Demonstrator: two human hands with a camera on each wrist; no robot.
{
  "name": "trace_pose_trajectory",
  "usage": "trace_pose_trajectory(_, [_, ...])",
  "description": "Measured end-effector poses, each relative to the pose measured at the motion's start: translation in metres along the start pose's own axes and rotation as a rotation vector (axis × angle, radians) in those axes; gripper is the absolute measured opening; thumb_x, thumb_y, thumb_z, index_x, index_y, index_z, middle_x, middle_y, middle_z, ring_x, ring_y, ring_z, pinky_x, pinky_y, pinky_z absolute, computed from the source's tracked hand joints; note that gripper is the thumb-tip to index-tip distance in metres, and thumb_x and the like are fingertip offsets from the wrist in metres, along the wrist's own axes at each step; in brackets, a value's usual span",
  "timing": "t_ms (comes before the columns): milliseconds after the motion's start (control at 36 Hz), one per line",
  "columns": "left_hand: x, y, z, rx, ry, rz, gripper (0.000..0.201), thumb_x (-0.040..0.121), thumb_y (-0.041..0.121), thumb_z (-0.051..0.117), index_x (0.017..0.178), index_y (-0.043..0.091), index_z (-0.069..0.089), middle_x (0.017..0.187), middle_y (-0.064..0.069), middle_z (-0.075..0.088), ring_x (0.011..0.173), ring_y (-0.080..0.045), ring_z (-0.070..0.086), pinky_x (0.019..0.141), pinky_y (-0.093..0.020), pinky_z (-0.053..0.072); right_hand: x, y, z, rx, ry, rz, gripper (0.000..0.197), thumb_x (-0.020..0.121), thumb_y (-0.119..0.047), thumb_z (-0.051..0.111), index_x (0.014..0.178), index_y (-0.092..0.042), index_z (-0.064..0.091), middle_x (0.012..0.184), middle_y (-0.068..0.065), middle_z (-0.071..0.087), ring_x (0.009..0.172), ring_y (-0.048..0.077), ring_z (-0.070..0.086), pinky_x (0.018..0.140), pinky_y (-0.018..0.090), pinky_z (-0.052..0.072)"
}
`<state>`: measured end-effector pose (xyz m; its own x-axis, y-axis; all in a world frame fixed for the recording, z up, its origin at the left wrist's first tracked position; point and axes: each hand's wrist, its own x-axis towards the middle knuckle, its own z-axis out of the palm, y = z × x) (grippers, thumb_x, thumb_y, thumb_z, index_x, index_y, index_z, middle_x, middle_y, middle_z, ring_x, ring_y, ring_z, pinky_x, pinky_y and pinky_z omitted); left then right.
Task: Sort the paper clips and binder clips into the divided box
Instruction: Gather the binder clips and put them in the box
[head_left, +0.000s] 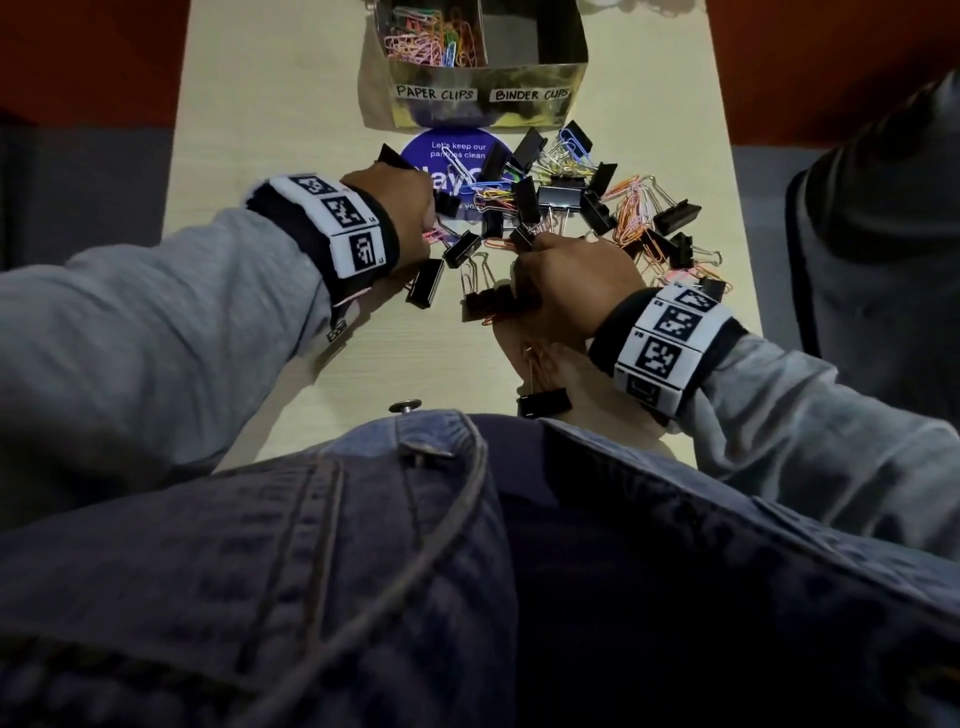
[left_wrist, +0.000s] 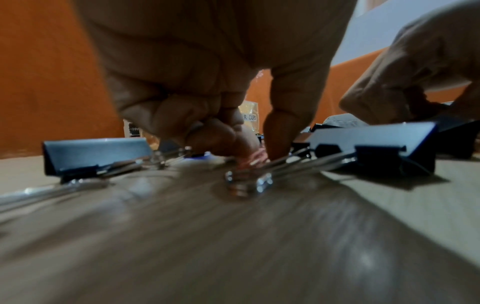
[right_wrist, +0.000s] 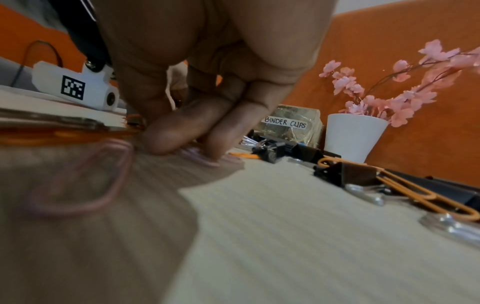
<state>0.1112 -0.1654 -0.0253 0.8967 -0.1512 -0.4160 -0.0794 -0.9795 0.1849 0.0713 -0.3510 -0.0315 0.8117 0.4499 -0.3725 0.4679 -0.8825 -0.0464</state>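
The divided box (head_left: 483, 106) stands at the far side of the table. Its PAPER CLIPS side holds several coloured paper clips (head_left: 434, 41); the BINDER CLIPS side (head_left: 535, 36) looks empty. A mixed pile of black binder clips (head_left: 558, 197) and coloured paper clips (head_left: 631, 208) lies in front of it. My left hand (head_left: 428, 218) is at the pile's left edge, and its thumb and finger pinch a pink paper clip (left_wrist: 253, 161) on the table. My right hand (head_left: 524, 249) reaches down at the pile's near edge, with curled fingertips (right_wrist: 168, 142) on pale pink paper clips (right_wrist: 200, 157).
A round purple sticker (head_left: 457, 150) lies under the pile. One binder clip (head_left: 543, 402) sits alone near the front edge. A white vase of pink flowers (right_wrist: 353, 137) stands right of the box (right_wrist: 293, 123). A dark grey object (head_left: 883, 208) stands past the table's right edge.
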Motion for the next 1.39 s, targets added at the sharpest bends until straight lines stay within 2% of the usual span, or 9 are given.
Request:
trace_pose_trajectory(139, [-0.004, 0.005, 0.0, 0.046, 0.029, 0.039, 0.014, 0.083, 0.016, 0.067, 0.097, 0.017, 0.066, 0.105, -0.009, 0.065, 0.1, -0.03, 0.059, 0.08, -0.034, 0.045, 0.001, -0.003, 0.001, -0.009, -0.015, 0.009, 0.031, 0.088, -0.034, 0.057, 0.112, -0.014, 0.06, 0.117, 0.008, 0.055, 0.105, 0.034, 0.058, 0.078, 0.039, 0.048])
trace_pose_trajectory(389, [-0.008, 0.014, 0.003, 0.169, -0.017, 0.126, 0.015, 0.087, 0.017, 0.059, 0.099, 0.013, 0.053, 0.09, -0.008, 0.055, 0.091, -0.031, 0.056, 0.072, -0.033, 0.041, -0.01, 0.0, 0.006, -0.131, 0.038, -0.044, 0.035, 0.091, -0.036, 0.048, 0.114, -0.01, 0.056, 0.112, 0.01, 0.058, 0.094, 0.035, 0.062, 0.064, 0.035, 0.041])
trace_pose_trajectory(500, [-0.01, 0.013, 0.005, 0.109, -0.053, 0.137, 0.016, 0.086, 0.018, 0.06, 0.101, 0.011, 0.057, 0.097, -0.008, 0.063, 0.09, -0.03, 0.057, 0.075, -0.032, 0.043, -0.009, 0.003, -0.005, -0.082, -0.083, -0.042, 0.03, 0.086, -0.036, 0.054, 0.105, -0.014, 0.061, 0.109, 0.007, 0.059, 0.099, 0.03, 0.06, 0.075, 0.038, 0.051])
trace_pose_trajectory(611, [-0.011, 0.012, 0.004, 0.061, -0.057, 0.145, 0.014, 0.088, 0.015, 0.057, 0.101, 0.011, 0.059, 0.096, -0.007, 0.063, 0.086, -0.026, 0.055, 0.072, -0.03, 0.039, -0.004, 0.0, -0.01, -0.104, -0.175, -0.046, 0.026, 0.084, -0.035, 0.056, 0.099, -0.015, 0.063, 0.102, 0.007, 0.063, 0.091, 0.028, 0.061, 0.071, 0.035, 0.049])
trace_pose_trajectory(778, [-0.013, 0.011, 0.003, -0.182, -0.002, 0.132, 0.015, 0.087, 0.01, 0.056, 0.095, 0.018, 0.066, 0.08, 0.006, 0.058, 0.086, -0.017, 0.055, 0.074, -0.026, 0.039, -0.011, -0.001, 0.004, -0.176, 0.004, -0.096, 0.034, 0.091, -0.041, 0.046, 0.108, -0.014, 0.06, 0.106, 0.008, 0.062, 0.09, 0.032, 0.063, 0.063, 0.032, 0.04])
trace_pose_trajectory(833, [-0.014, 0.013, 0.003, -0.199, -0.032, 0.163, 0.015, 0.089, 0.011, 0.053, 0.097, 0.012, 0.066, 0.088, -0.001, 0.063, 0.088, -0.02, 0.057, 0.072, -0.027, 0.039, -0.013, -0.001, 0.006, -0.171, 0.037, -0.1, 0.034, 0.092, -0.041, 0.046, 0.109, -0.014, 0.059, 0.106, 0.007, 0.062, 0.09, 0.031, 0.063, 0.062, 0.032, 0.04])
trace_pose_trajectory(1139, [-0.013, 0.022, 0.01, -0.075, -0.067, 0.281, 0.014, 0.096, 0.022, 0.036, 0.094, 0.018, 0.049, 0.097, -0.01, 0.066, 0.089, -0.03, 0.06, 0.082, -0.04, 0.05, -0.015, 0.02, -0.01, 0.216, 0.0, 0.116, 0.023, 0.087, -0.034, 0.06, 0.086, -0.012, 0.067, 0.089, 0.01, 0.068, 0.086, 0.031, 0.061, 0.069, 0.032, 0.045])
trace_pose_trajectory(1278, [-0.014, 0.036, 0.013, 0.138, -0.031, 0.377, 0.023, 0.095, 0.041, 0.046, 0.11, 0.024, 0.05, 0.095, -0.001, 0.062, 0.083, -0.021, 0.053, 0.068, -0.029, 0.037, -0.024, 0.03, -0.01, 0.118, -0.008, 0.099, 0.014, 0.088, -0.027, 0.06, 0.095, -0.018, 0.067, 0.1, 0.007, 0.066, 0.095, 0.031, 0.061, 0.072, 0.031, 0.044])
trace_pose_trajectory(1389, [-0.009, 0.058, 0.02, 0.323, -0.065, 0.432, 0.037, 0.087, 0.047, 0.058, 0.113, 0.021, 0.048, 0.103, -0.005, 0.063, 0.091, -0.026, 0.056, 0.068, -0.032, 0.039, -0.037, 0.032, -0.005, -0.068, -0.041, 0.054, 0.028, 0.086, -0.031, 0.058, 0.111, -0.02, 0.058, 0.114, 0.003, 0.056, 0.1, 0.027, 0.058, 0.07, 0.032, 0.044])
